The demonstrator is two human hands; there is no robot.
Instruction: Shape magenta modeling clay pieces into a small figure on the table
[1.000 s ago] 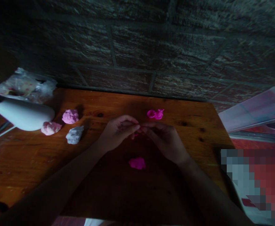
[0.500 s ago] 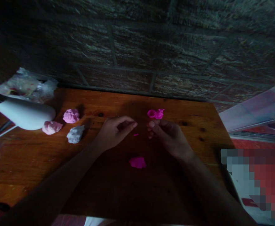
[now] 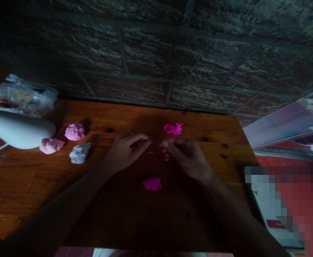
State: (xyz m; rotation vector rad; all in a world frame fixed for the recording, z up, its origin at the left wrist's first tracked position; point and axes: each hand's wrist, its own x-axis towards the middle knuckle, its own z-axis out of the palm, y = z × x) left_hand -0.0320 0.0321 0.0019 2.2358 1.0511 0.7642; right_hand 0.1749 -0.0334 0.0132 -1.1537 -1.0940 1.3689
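Above the dark middle of the wooden table, my left hand (image 3: pixel 125 151) has thumb and forefinger pressed together. Facing it across a small gap is my right hand (image 3: pixel 188 155), also in a pinch. Whatever lies between the fingertips of either hand is too small and dark to make out. A tiny magenta bit (image 3: pixel 151 152) lies on the table below the gap. Nearer to me is a flattened magenta lump of clay (image 3: pixel 152 184). Just beyond my right fingertips sits a small shaped magenta clay piece (image 3: pixel 173 128), with a round hollow part and little points.
On the left lie a pink clay lump (image 3: pixel 75 131), a paler pink lump (image 3: pixel 51 145) and a greyish-white lump (image 3: pixel 80 153). Beside them is a white rounded object (image 3: pixel 22 129), with a clear plastic bag (image 3: pixel 25 95) behind. A brick-patterned wall (image 3: pixel 145 60) borders the table's far edge.
The whole view has shifted slightly, so things on the table appear further left. My right hand has come a little closer to my left; both remain pinched.
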